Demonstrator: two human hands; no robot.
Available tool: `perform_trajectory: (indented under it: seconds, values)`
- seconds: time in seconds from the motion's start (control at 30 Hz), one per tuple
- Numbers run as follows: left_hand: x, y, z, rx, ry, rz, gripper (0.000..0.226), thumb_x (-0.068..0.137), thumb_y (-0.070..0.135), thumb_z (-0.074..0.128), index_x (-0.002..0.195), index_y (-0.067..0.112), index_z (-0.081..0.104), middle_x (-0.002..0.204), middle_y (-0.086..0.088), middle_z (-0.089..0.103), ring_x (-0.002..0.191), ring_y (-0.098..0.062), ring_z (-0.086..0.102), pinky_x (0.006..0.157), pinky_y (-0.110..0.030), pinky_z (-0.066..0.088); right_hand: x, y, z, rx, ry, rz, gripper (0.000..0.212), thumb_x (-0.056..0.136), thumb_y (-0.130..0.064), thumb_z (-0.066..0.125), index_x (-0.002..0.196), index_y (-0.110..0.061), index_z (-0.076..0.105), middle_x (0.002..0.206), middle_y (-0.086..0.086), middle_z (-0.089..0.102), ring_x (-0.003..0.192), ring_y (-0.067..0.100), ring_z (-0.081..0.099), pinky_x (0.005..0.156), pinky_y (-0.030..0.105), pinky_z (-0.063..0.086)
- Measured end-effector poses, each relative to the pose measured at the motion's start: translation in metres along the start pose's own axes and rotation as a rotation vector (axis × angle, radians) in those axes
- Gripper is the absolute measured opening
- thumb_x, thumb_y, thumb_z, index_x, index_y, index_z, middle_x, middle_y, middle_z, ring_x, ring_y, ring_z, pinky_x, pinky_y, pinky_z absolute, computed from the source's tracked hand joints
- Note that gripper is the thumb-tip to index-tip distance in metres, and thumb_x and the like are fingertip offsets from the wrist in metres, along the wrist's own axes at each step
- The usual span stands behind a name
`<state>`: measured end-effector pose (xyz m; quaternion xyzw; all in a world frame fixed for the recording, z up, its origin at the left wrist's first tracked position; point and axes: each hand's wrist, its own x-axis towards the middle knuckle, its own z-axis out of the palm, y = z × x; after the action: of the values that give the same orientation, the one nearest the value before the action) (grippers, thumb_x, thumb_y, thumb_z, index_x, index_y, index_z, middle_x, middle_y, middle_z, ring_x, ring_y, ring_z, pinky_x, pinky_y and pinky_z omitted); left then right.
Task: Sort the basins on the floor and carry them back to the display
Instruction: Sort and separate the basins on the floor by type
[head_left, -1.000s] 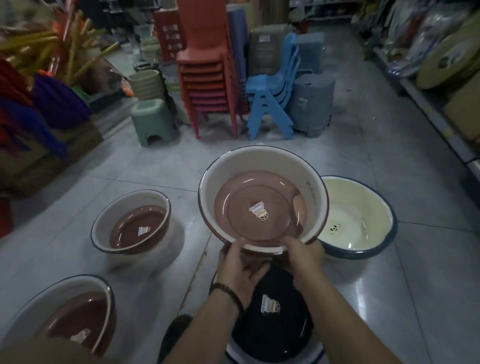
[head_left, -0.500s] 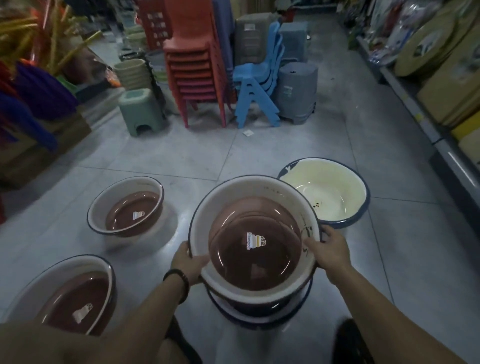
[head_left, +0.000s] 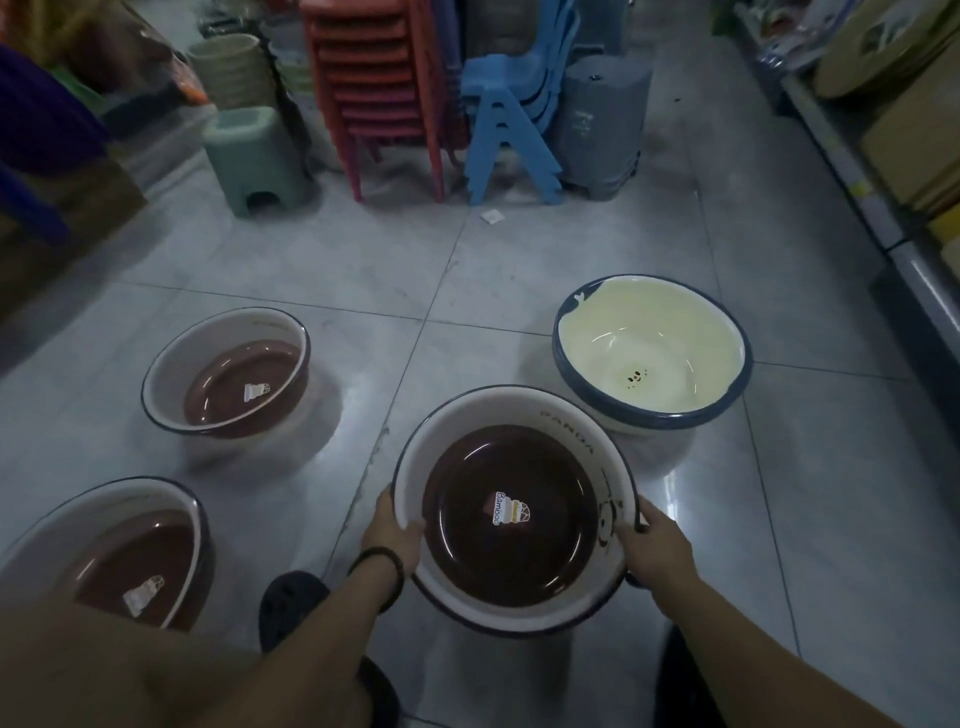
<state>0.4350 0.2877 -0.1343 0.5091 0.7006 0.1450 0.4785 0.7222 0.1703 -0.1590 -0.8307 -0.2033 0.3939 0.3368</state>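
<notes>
A: Why both hands?
B: We've got left hand (head_left: 393, 525) & right hand (head_left: 655, 543) clamped on opposite rims of the brown basin (head_left: 511, 512), low over the floor (head_left: 519, 291), so it stays level.

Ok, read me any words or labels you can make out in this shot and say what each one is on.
"PANDA": inner wall of the white, brown-bottomed plastic basin held by both hands.
"Bamboo": sticker on that basin's bottom.
Stickers in the two brown-bottomed basins on the left: too blurred.
Label on the grey stacked stools: unreadable.
</notes>
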Motion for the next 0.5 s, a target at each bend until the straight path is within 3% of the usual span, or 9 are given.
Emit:
perform_trajectory:
  seconds: [0.1, 0.23, 0.37, 0.43, 0.5]
  values:
    - [0.015, -0.003, 0.005, 0.007, -0.023, -0.055, 0.066, 0.095, 0.016, 0.062, 0.154, 0.024, 0.032, 0.128, -0.009, 0.059, 0.104, -0.027, 0.056, 0.097, -0.044, 0.052, 0.007, 0.002, 0.006, -0.048, 0.003, -0.012, 0.035, 0.098, -0.019, 0.057, 0.129, -0.034, 0.065, 0.098, 0.001, 0.074, 0.089, 0.027, 0.073, 0.078, 0.051, 0.065]
    - [0.025, -0.011, 0.015, 0.012, -0.058, -0.082, 0.070, 0.097, 0.016, 0.060, 0.156, 0.027, 0.024, 0.117, -0.004, 0.054, 0.101, -0.026, 0.054, 0.090, -0.041, 0.051, 0.009, 0.001, 0.011, -0.137, 0.013, -0.040, 0.032, 0.099, -0.019, 0.056, 0.127, -0.033, 0.065, 0.093, -0.003, 0.072, 0.086, 0.024, 0.071, 0.082, 0.049, 0.064]
    - [0.036, -0.014, 0.021, 0.034, -0.063, -0.123, 0.074, 0.099, 0.014, 0.055, 0.158, 0.030, 0.014, 0.116, -0.006, 0.053, 0.101, -0.028, 0.055, 0.095, -0.047, 0.053, 0.015, 0.004, 0.011, -0.217, 0.012, -0.035, 0.032, 0.098, -0.018, 0.059, 0.128, -0.029, 0.065, 0.092, 0.001, 0.072, 0.083, 0.024, 0.071, 0.081, 0.046, 0.064]
    - [0.037, -0.011, 0.019, 0.061, -0.106, -0.152, 0.077, 0.101, 0.017, 0.054, 0.160, 0.028, 0.005, 0.124, -0.013, 0.054, 0.106, -0.032, 0.056, 0.100, -0.050, 0.051, 0.020, 0.001, 0.015, -0.284, 0.028, 0.005, 0.027, 0.098, -0.015, 0.060, 0.125, -0.016, 0.064, 0.097, 0.007, 0.071, 0.083, 0.024, 0.067, 0.080, 0.040, 0.061]
    - [0.034, -0.004, 0.013, 0.150, -0.169, -0.192, 0.086, 0.102, 0.027, 0.054, 0.160, 0.023, -0.010, 0.149, -0.019, 0.043, 0.127, -0.037, 0.050, 0.110, -0.048, 0.042, 0.019, -0.012, 0.025, -0.407, 0.079, 0.056, 0.035, 0.096, -0.021, 0.064, 0.127, -0.007, 0.056, 0.112, 0.016, 0.067, 0.091, 0.029, 0.063, 0.081, 0.039, 0.056]
